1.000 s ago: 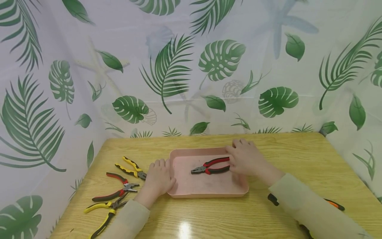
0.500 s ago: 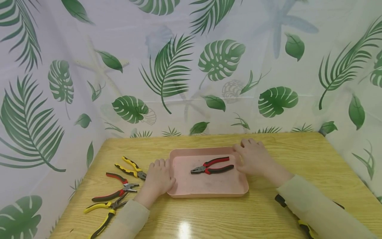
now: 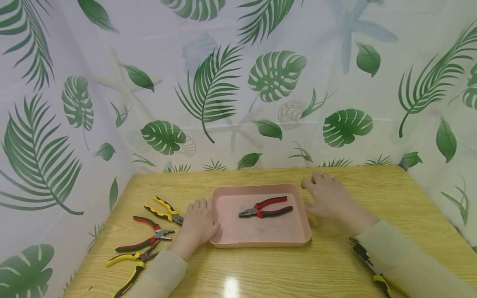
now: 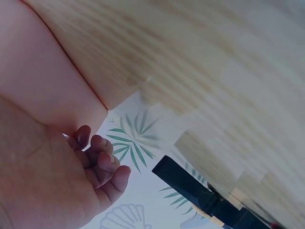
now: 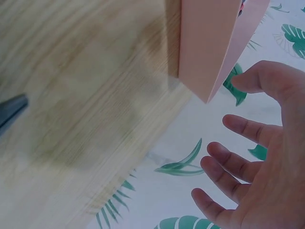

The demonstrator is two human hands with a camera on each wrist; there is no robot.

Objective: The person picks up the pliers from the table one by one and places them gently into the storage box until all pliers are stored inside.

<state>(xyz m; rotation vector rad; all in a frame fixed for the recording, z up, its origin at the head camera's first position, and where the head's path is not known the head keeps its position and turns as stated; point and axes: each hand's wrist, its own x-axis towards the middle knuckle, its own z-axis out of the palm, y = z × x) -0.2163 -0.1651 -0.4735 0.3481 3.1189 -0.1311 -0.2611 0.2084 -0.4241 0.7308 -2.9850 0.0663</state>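
Note:
Inside the shallow pink tray [image 3: 227, 238] lies a pair of combination pliers [image 3: 275, 201] with red and black handles, jaws toward the left. My left hand [image 3: 198, 221] holds the tray's left side, the thumb over the rim and the curled fingers outside the wall. In the left wrist view the tray's wall [image 4: 43, 62] hides that thumb. My right hand [image 3: 329, 198] is just beyond the tray's right rim, fingers spread and holding nothing. In the right wrist view its fingers [image 5: 233, 162] stand apart from the tray's corner [image 5: 209, 52].
Left of the tray lie yellow-and-black pliers [image 3: 164, 210], red-and-black pliers [image 3: 149, 236] and yellow-handled long-nose pliers [image 3: 136, 267]. Near the right forearm is a black-and-yellow tool [image 3: 372, 265], partly under the sleeve. A leaf-patterned cloth [image 3: 238, 103] stands behind the wooden table [image 3: 261, 273].
My right hand has let go of the red-and-black pliers in the tray and moved right, out past the rim. The left hand and tray have stayed in place.

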